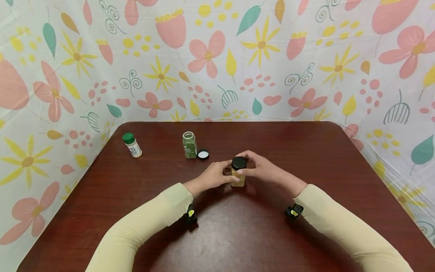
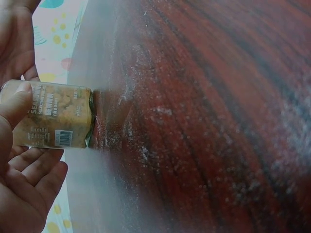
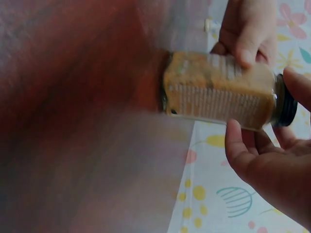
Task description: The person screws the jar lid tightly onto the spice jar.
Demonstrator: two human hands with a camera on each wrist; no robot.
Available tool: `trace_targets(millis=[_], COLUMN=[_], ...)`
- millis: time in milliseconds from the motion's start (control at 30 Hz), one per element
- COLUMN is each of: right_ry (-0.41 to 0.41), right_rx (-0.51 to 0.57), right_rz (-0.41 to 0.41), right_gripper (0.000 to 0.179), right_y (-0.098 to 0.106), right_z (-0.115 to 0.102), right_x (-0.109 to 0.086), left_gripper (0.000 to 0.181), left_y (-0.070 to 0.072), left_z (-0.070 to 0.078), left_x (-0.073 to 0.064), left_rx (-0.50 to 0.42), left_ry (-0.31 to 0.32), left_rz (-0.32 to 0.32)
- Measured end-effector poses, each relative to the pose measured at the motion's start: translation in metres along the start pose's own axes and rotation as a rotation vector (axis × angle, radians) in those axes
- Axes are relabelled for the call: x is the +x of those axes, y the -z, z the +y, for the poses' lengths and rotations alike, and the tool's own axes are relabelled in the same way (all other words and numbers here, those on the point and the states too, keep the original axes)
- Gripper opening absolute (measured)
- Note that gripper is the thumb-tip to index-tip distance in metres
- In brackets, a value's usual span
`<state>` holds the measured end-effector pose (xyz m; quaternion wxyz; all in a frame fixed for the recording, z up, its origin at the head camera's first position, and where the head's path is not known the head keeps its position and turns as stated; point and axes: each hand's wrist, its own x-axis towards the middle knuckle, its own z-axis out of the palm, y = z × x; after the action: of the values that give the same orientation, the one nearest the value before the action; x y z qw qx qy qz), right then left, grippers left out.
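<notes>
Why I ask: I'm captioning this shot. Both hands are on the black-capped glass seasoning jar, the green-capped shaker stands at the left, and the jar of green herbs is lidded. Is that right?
No, the jar of green herbs is open: the head view shows its mouth uncovered and a black-rimmed lid beside it. The rest of your caption stands.
</notes>
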<state>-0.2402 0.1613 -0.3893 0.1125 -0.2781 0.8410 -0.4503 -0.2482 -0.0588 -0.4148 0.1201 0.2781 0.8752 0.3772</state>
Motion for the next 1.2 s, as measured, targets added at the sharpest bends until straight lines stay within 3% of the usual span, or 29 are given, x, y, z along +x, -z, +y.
trace_targets(millis=[400, 1200], right_ry=[-0.045, -0.081], right_rx=[-0.004, -0.046], right_rz=[0.13, 0.191], right_gripper=[0.042, 0.048], right_y=[-0.013, -0.021], right_z=[-0.002, -0.005], right_x=[-0.005, -0.006], left_gripper=[0.061, 0.062], left_y=[0.0, -0.001], left_z=[-0.002, -0.002], left_x=[0.0, 0.0], left_rx=[-0.001, 0.014], left_ry=[-0.012, 0.0], left_rz=[0.001, -0.01])
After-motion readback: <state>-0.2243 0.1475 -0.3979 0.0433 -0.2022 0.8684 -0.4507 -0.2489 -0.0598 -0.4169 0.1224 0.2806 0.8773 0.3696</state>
